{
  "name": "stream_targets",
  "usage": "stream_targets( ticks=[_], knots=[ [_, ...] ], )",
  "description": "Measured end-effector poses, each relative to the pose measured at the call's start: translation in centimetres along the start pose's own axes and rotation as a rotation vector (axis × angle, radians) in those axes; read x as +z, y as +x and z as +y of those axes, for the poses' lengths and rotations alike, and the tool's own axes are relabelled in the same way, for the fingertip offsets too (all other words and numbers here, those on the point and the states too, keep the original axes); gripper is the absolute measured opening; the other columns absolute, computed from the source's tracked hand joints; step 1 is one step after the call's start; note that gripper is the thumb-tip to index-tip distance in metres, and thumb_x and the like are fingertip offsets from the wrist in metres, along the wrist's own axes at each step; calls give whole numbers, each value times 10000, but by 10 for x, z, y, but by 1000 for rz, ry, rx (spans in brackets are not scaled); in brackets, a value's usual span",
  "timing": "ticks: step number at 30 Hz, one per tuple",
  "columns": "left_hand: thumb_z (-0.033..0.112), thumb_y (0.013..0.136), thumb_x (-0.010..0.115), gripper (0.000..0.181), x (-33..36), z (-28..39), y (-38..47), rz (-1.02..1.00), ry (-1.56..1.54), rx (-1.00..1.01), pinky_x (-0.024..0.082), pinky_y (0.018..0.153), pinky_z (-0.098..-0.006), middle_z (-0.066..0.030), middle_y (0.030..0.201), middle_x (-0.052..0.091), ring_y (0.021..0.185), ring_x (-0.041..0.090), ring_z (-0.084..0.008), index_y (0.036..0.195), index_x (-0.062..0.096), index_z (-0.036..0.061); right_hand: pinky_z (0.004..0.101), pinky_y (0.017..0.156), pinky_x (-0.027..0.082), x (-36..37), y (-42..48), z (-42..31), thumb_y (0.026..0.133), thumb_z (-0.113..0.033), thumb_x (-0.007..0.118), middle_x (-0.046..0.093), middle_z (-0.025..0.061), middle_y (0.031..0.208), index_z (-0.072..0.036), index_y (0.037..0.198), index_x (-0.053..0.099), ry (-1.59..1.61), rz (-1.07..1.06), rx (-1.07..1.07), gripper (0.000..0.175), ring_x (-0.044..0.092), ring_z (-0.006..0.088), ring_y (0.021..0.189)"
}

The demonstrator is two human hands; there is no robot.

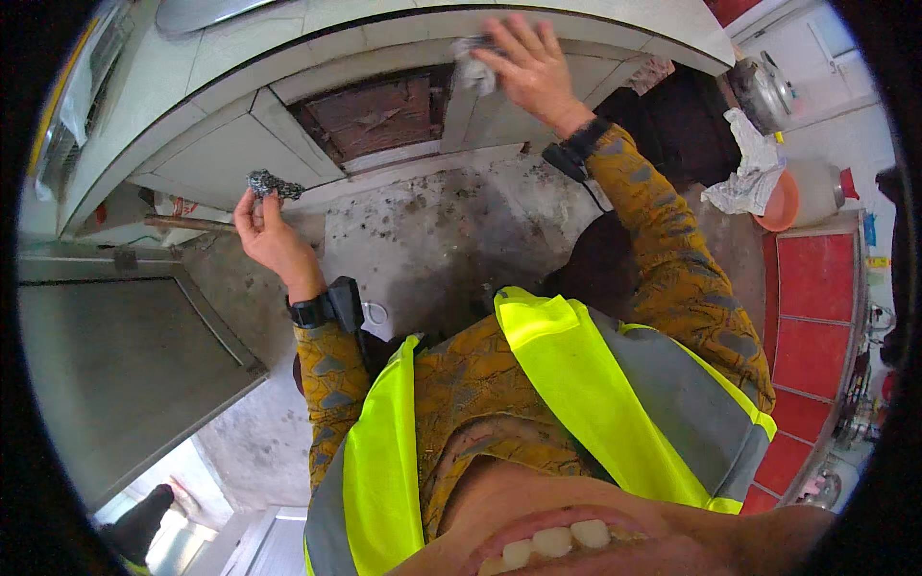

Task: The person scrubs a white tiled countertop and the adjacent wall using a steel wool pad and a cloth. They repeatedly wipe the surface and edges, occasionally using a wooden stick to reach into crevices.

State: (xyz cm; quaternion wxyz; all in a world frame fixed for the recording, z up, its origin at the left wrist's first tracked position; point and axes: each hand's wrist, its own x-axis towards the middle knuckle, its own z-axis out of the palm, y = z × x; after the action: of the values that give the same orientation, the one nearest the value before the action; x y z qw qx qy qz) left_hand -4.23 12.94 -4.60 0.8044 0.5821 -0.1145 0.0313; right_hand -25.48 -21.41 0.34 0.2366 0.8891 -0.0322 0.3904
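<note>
My left hand (pixel 270 241) pinches a crumpled steel wool scourer (pixel 274 185) between thumb and fingertips. It is held up in front of the white tiled counter front (pixel 230 151). Higher up, my right hand (pixel 533 72) lies with fingers spread over a greyish-white cloth (pixel 475 68), against the tiled face below the counter's edge. Part of the cloth is hidden under the fingers. Between the two hands, a dark brown panel (pixel 374 115) is set in a recess of the counter front. A black band with a device sits on each wrist.
A metal pot (pixel 763 86) stands at the upper right, near a patterned cloth (pixel 749 162) and an orange basin (pixel 779 201). Red-panelled cabinets (pixel 814 288) line the right side. A wooden stick (pixel 191 223) and a grey panel (pixel 122 367) are on the left. The concrete floor (pixel 418 216) is stained.
</note>
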Motion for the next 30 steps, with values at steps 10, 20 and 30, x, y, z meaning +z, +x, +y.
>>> stream_targets(
  ticks=[10, 20, 30],
  knots=[
    [-49, 891, 647, 281, 33, 0, -23, -68, -2, -23, 497, 808, -258, -82, 989, 700, 889, 641, -125, 1164, 602, -4, 532, 1206, 211, 30, -72, -9, 802, 44, 601, 242, 277, 1607, -98, 1226, 666, 286, 404, 817, 451, 192, 487, 1493],
    [19, 922, 643, 269, 35, -5, -19, -89, 69, -18, 511, 837, -297, -90, 1093, 671, 954, 629, -159, 1187, 607, -15, 566, 1189, 247, 60, -62, -42, 798, -16, 617, 269, 281, 1594, -185, 1173, 711, 137, 252, 599, 422, 290, 489, 1454],
    [-35, 907, 631, 264, 37, 4, -36, -122, 54, 51, 517, 856, -273, -91, 1051, 678, 942, 634, -142, 1168, 599, -16, 469, 1232, 161, 41, -75, 36, 884, 68, 484, 172, 250, 1635, -2, 1478, 398, 223, 848, 1205, 605, 174, 409, 1514]
  ],
)
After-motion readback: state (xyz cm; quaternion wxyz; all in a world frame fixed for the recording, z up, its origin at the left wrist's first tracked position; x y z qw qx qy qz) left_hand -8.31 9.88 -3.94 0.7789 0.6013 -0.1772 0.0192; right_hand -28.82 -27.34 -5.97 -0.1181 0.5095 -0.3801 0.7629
